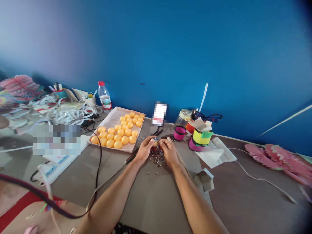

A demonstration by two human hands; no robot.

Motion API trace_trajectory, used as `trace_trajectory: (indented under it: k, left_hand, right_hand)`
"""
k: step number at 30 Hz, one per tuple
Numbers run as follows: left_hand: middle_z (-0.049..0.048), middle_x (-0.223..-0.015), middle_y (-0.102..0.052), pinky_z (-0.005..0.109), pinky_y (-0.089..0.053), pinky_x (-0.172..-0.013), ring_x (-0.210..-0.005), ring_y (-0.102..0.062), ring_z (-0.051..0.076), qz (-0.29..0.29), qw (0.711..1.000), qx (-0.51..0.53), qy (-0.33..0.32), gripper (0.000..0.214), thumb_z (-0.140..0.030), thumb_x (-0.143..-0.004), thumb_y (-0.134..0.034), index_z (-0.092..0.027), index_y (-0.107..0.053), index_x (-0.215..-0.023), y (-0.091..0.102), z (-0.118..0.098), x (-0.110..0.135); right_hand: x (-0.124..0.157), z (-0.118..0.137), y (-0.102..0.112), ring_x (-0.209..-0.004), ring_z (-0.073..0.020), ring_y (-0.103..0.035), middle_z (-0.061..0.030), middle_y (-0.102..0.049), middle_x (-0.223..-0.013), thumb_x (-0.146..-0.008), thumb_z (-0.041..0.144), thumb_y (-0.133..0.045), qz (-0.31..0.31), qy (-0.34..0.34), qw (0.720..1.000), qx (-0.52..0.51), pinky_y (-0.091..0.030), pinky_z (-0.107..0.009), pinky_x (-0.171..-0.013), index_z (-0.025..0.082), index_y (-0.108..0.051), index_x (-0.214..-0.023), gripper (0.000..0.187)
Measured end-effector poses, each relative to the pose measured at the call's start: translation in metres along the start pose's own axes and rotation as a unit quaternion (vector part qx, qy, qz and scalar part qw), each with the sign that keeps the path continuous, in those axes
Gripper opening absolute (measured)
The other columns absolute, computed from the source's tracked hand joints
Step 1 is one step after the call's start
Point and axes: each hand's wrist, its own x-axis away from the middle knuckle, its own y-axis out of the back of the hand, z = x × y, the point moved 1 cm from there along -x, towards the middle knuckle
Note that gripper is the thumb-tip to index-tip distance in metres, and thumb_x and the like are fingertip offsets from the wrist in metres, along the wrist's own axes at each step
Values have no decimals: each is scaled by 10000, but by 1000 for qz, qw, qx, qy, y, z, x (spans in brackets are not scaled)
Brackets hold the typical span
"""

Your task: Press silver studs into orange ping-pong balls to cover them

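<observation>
The small round piece (155, 142) looked bluish above and yellowish below. Your left hand (146, 146) gripped it above the shiny beads (157, 158); your right hand (169, 151) bunched beside it, its hold unclear.

Roundish piece (155, 142), bluish top, held | shiny beads (156, 158), loosely heaped nearby
</observation>
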Motion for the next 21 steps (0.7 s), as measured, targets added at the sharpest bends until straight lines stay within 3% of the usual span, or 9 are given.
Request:
trace_trajectory:
  k: [8, 14, 21]
  left_hand:
    - [44, -866, -656, 278, -472, -732, -793, -572, 164, -9, 996, -80, -46, 341, -437, -736, -663, -165, -697, -938, 2, -1, 0]
    - [35, -780, -631, 273, -465, -641, -674, -549, 149, -1, 998, -68, -19, 399, -474, -749, -631, -153, -679, -980, 1, 2, 0]
    - [38, -813, -662, 292, -454, -775, -793, -565, 179, -24, 991, -118, -64, 309, -425, -731, -657, -171, -699, -901, 1, -3, 1]
  right_hand:
    - [-4, -11, -1, -635, -164, -506, 15, -549, -660, -761, 418, -562, 43, -30, 997, -52, -432, -298, -644, 243, -566, -764, 175]
    - [-3, -2, 5, -619, -170, -523, 19, -558, -625, -789, 405, -543, 93, -29, 995, -28, -444, -323, -674, 254, -550, -703, 173]
    - [-2, -2, 4, -635, -174, -534, 22, -568, -636, -800, 395, -524, 75, -18, 997, 4, -453, -320, -658, 260, -544, -734, 151]
